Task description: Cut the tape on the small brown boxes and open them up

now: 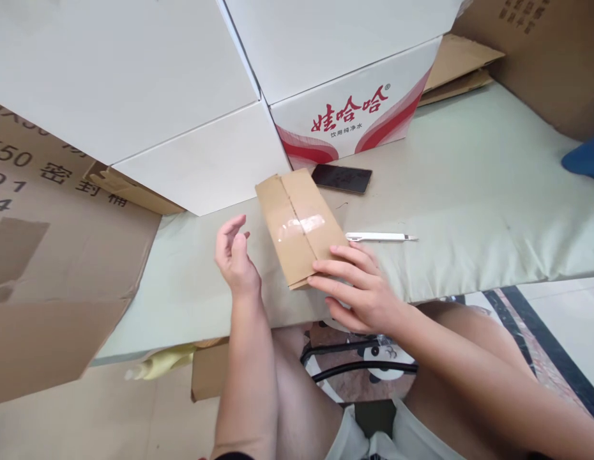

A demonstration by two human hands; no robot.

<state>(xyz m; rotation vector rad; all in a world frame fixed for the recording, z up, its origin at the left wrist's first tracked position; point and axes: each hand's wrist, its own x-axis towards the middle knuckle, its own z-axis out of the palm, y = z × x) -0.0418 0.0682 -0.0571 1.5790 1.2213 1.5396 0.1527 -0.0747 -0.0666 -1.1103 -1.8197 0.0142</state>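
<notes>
A small brown cardboard box (297, 223) lies in front of me on the cloth-covered table, with a strip of clear tape across its middle seam. My right hand (357, 287) touches the box's near right corner, fingers spread and stretched over the top. To the left of the box, my left hand (237, 255) is raised and apart from it. Its fingers are loosely curled with the thumb apart, and nothing shows in them. Just right of the box lies a white utility knife (380, 237), its blade end pointing right. A dark phone (342, 179) rests behind it.
White cartons (196, 147) are stacked at the back, one with red lettering (349, 118). A large cardboard box (62, 255) stands at the left, another (555, 64) at the back right. A blue object (584, 158) is at the right edge. A yellowish bottle (160, 362) is below the table.
</notes>
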